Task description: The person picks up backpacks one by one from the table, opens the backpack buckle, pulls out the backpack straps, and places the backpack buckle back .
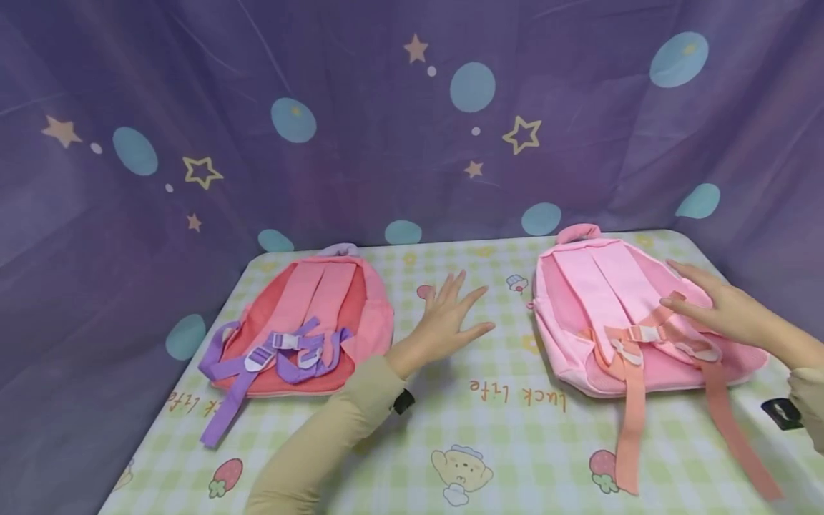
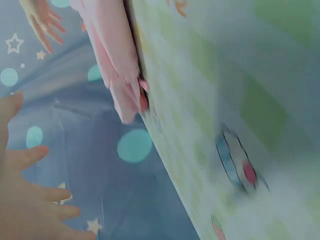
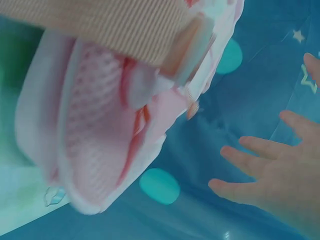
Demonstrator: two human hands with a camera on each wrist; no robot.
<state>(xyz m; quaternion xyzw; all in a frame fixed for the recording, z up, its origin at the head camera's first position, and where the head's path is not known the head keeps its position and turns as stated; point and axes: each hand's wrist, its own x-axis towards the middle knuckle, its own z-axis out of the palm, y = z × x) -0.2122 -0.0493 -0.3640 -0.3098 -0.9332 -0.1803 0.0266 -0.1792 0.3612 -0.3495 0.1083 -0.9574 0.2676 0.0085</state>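
My left hand (image 1: 444,320) is held above the middle of the table with its fingers spread, between two backpacks, and grips nothing. The coral-pink backpack (image 1: 376,322) with purple straps lies to its left, back panel up, its purple buckle strap (image 1: 286,342) fastened across the front. On the right lies a light pink backpack (image 1: 560,343) with orange straps, also back panel up, a white buckle (image 1: 646,333) joining its chest strap. Over the right side of this bag is my right hand (image 1: 730,307), fingers extended and holding nothing; the right wrist view shows its fingers apart from the bag.
A green-and-white checked cloth (image 1: 515,458) with printed cartoons covers the table. Two loose orange strap ends (image 1: 631,436) trail toward the near edge. Behind and beside the table hangs a purple curtain (image 1: 360,172) with stars and blue dots.
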